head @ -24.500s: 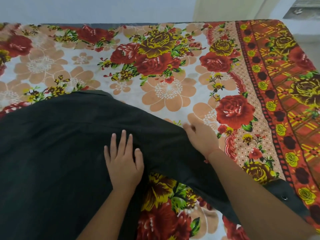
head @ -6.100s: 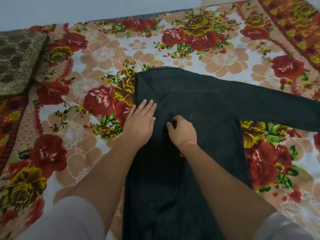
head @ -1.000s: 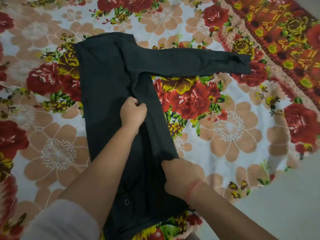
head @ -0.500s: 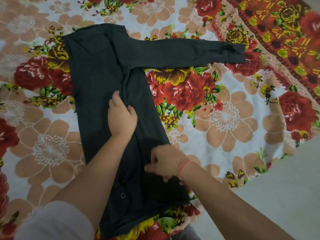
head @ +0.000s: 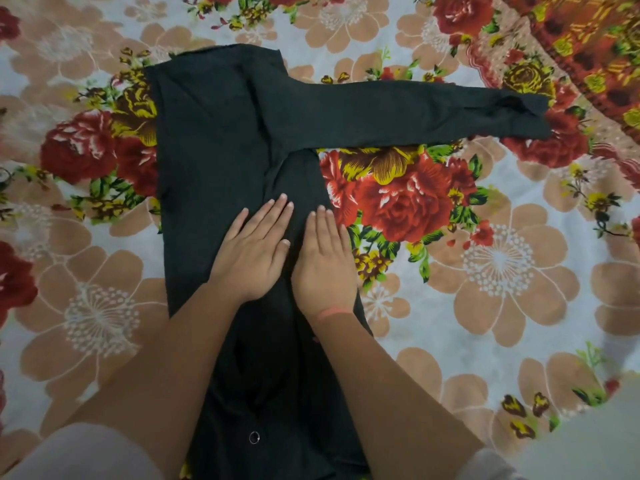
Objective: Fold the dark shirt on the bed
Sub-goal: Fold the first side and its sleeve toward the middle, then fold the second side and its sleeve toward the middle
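The dark shirt (head: pixel 214 140) lies flat on the bed, its body folded into a narrow strip that runs from the top centre down toward me. One long sleeve (head: pixel 415 112) stretches out to the right, its cuff crumpled at the far end. My left hand (head: pixel 254 251) presses palm down on the middle of the shirt, fingers together and extended. My right hand (head: pixel 325 259), with a thin orange band at the wrist, lies flat beside it on the shirt's right edge. Neither hand grips any cloth. A small metal snap (head: pixel 254 437) shows low on the shirt.
The bed is covered by a floral bedsheet (head: pixel 485 258) with red roses and peach flowers. A red and orange patterned border (head: pixel 588 46) runs along the upper right. The bed's edge and pale floor (head: pixel 588 445) show at the lower right.
Both hands have let go of the shirt's folded edge and now lie flat side by side on it. The right hand moved up from the lower part of the fold.
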